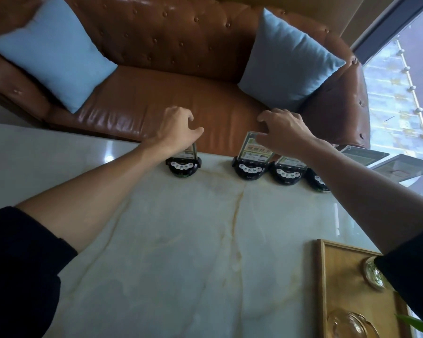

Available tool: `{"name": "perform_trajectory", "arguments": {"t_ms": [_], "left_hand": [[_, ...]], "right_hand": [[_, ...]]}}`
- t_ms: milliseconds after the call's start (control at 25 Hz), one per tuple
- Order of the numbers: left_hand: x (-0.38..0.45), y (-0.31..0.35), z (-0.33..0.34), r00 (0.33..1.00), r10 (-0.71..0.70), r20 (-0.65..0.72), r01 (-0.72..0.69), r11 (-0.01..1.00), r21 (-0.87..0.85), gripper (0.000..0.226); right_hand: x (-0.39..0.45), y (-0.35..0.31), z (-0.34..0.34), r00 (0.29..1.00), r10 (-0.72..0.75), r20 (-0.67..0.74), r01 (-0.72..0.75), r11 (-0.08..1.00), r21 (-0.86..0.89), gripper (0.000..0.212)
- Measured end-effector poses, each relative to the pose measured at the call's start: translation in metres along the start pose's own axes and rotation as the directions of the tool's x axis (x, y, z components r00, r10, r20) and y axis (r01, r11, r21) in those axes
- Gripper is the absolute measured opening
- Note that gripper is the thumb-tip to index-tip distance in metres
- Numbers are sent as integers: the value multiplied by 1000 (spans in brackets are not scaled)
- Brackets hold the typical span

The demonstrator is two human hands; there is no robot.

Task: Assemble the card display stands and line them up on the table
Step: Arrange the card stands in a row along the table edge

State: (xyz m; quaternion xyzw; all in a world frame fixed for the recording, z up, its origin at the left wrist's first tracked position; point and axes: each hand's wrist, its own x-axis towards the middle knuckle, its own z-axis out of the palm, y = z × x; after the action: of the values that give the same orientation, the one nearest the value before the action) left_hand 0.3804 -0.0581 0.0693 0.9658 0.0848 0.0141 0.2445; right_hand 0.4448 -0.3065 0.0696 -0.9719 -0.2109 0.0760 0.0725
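Note:
Several card display stands line the far edge of the marble table (181,252). Each has a black rounded base with white buttons and a clear upright card holder. My left hand (178,129) grips the top of the card in the leftmost stand (183,165), which stands apart from the others. My right hand (283,132) holds the top of the card in the second stand (250,167). A third stand (288,170) and a fourth stand (318,181) sit to the right, partly hidden by my right forearm.
Two loose clear card holders (366,156) lie flat at the table's far right corner. A wooden tray (327,289) with glassware occupies the near right. Behind the table is a brown leather sofa (169,93) with two blue cushions. A window is at right.

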Motion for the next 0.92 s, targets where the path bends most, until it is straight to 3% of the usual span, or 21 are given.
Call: {"name": "perform_trajectory", "arguments": {"t_ms": [120,440,560,760,840,920], "left_hand": [[-9,-10,-3,991,-90,99,94,995,-44,43],[-18,-37,-4,997,-39,68,44,997,-68,35],[-16,-49,-3,992,-16,125,32,991,-130,38],[-6,-69,-17,960,76,270,-22,980,-198,48],[-2,-85,-18,977,24,213,20,979,-204,70],[8,-99,-11,990,-15,140,47,973,-228,52]], "right_hand": [[12,-39,-3,998,-46,-48,49,997,62,26],[29,-111,9,993,-98,72,77,965,250,34],[34,-125,15,989,-124,81,99,958,268,32],[39,-147,37,916,-256,309,159,939,305,28],[43,-153,48,945,-198,261,102,935,340,32],[48,-156,52,976,-143,163,86,946,313,21]]}}
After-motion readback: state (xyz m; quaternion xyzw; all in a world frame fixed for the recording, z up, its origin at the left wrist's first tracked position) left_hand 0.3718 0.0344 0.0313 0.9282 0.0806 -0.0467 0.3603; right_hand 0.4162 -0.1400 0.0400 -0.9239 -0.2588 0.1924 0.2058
